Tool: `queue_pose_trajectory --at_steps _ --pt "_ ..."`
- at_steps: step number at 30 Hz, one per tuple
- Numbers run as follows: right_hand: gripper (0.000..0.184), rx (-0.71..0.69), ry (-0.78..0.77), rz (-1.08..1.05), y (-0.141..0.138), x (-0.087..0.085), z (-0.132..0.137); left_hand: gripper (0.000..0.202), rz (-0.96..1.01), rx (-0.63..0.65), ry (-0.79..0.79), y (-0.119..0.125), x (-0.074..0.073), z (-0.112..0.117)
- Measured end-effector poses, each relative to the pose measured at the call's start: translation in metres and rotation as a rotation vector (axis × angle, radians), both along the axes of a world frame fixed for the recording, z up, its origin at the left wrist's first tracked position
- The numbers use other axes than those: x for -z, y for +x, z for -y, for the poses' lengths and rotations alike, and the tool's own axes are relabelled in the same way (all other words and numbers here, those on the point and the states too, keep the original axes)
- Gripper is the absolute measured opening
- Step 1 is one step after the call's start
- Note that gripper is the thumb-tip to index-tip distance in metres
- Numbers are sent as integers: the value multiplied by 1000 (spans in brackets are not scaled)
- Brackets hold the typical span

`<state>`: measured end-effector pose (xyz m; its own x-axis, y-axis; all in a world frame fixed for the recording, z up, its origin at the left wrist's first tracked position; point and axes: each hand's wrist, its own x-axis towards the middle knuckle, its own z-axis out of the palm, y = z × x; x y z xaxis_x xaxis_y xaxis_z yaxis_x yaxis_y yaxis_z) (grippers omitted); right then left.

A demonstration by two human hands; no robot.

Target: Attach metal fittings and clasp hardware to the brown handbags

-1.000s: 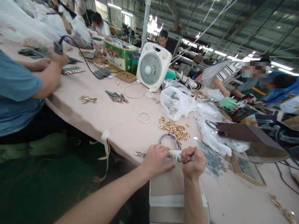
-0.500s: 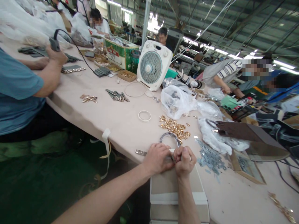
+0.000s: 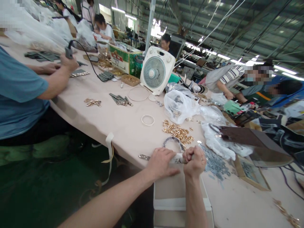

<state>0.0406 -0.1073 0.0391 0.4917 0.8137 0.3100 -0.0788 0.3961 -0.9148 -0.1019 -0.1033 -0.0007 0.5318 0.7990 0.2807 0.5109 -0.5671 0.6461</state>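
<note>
Since the earlier frame the right hand (image 3: 194, 162) has drawn slightly off the left hand (image 3: 161, 164), baring the strap (image 3: 177, 157) between them at the table (image 3: 123, 126) edge. I judge this goes best with the left pinning the strap flat while the right works steadily. Left fingers lie flat, together, on the strap; right fingers curl tight, around what I cannot tell.

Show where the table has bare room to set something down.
Bare: between the white ring, the gray strips and the table edge, left of the left hand. Crowded: gold clips, plastic bags and gray bits beyond and right of it.
</note>
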Motion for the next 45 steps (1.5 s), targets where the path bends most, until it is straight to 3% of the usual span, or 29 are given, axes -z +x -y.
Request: queue_pose_trajectory --at_steps 2,8,16,20,24,26,30,36,41,45 --pt "42 -24 6 -16 2 -5 -6 65 -17 -5 6 1 0 0" --pt "46 -191 -216 133 -7 -1 -23 56 -31 -32 16 4 1 -1" --pt "50 -137 -157 337 -3 13 -9 47 -18 -19 26 4 1 0" --pt "46 -189 -86 256 -3 -3 1 49 -17 -16 21 3 -2 1" --pt "43 -213 160 95 -4 -15 6 56 -31 -17 18 4 -1 0" --pt "46 -219 111 144 -4 -10 6 52 -30 -15 18 4 0 -1" --pt "49 -201 -169 315 -2 1 4 46 -18 -12 19 5 1 0" --pt "48 -170 62 209 -7 -4 6 50 -31 -4 -2 3 0 -1" --pt "49 -188 -143 203 -10 12 4 48 9 6 -11 4 2 -3" --pt "42 -134 2 -57 1 4 12 81 56 26 15 -9 4 -1"
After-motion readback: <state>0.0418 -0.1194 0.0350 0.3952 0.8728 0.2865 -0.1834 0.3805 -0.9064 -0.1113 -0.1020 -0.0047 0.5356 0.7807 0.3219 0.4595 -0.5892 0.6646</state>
